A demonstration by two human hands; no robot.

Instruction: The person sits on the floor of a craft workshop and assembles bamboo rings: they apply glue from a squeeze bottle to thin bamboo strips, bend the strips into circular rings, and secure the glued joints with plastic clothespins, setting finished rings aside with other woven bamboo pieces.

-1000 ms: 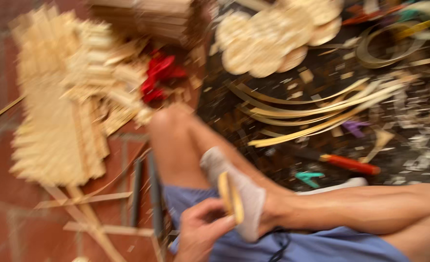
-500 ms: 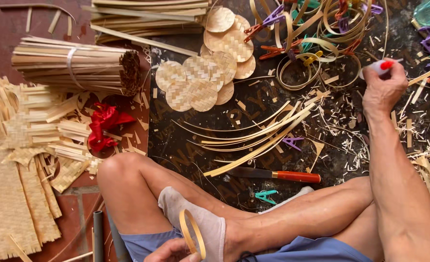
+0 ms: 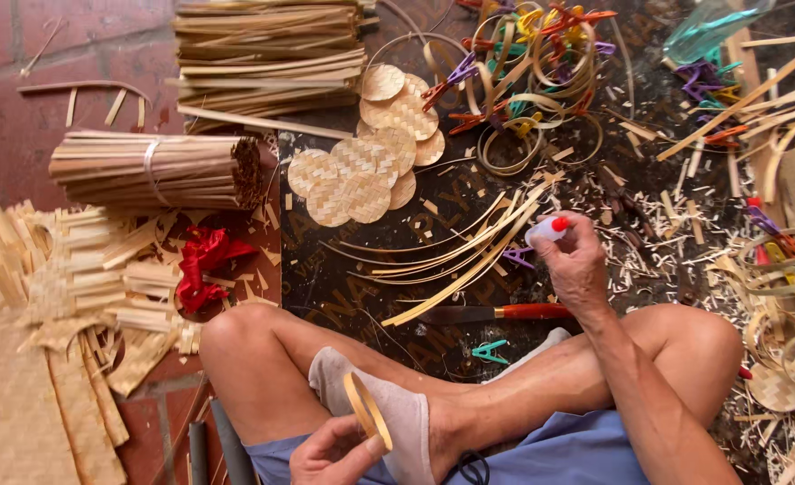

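My left hand (image 3: pixel 330 456) sits low by my crossed legs and pinches a small bamboo ring (image 3: pixel 367 410) upright against my socked foot (image 3: pixel 388 409). My right hand (image 3: pixel 577 268) is out over the dark mat, closed around a small white bottle with a red cap (image 3: pixel 547 230). Just below that hand lies a knife with an orange handle (image 3: pixel 496 313). A fan of long curved bamboo strips (image 3: pixel 456 256) lies to its left.
Woven round discs (image 3: pixel 366 166) lie on the mat, with clipped bamboo hoops (image 3: pixel 532 76) beyond. Bundles of bamboo sticks (image 3: pixel 159 169) and slats (image 3: pixel 267 58) lie at the left, near red ribbon (image 3: pixel 202 265) and woven matting (image 3: pixel 20 395). Shavings and rings (image 3: pixel 779 269) litter the right.
My right hand has drawn back from the far right toward my knee with the red-capped bottle. The view has swung rightward and steadied. The left hand keeps the ring.
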